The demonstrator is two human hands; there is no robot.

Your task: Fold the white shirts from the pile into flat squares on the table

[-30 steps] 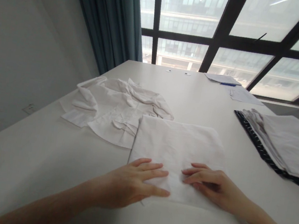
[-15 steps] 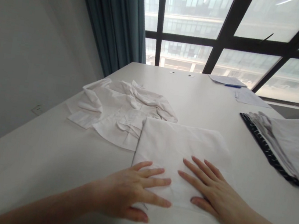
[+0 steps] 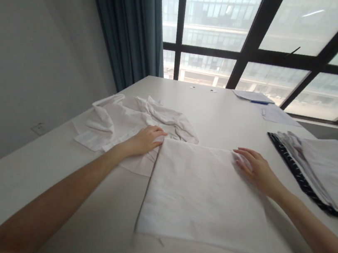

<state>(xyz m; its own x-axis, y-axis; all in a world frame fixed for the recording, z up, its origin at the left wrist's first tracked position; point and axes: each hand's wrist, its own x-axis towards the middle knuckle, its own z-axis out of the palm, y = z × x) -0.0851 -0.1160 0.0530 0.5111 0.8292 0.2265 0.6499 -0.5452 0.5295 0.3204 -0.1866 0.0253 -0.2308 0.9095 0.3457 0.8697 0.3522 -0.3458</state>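
A folded white cloth (image 3: 206, 194) lies flat on the white table in front of me, its near edge toward me. My left hand (image 3: 146, 140) is at the far left corner, thumb and fingers closed on it. At the far right corner, my right hand (image 3: 255, 170) has its fingers bent over the edge and closed on the cloth; part of that grip is hidden. Behind and left of the folded cloth lies a crumpled white shirt-like garment (image 3: 133, 115), partly covered by my left hand and forearm.
On the right, a stack of folded white cloths (image 3: 332, 170) rests on a black mat with white markings (image 3: 301, 180). Papers (image 3: 280, 115) and a blue pen (image 3: 259, 102) lie at the far right of the table (image 3: 187, 108). Beyond are windows and a blue curtain (image 3: 136, 25).
Both hands have moved away from me, from lying spread on the near part of the folded cloth to its two far corners, and have closed there. The view has tilted slightly upward.
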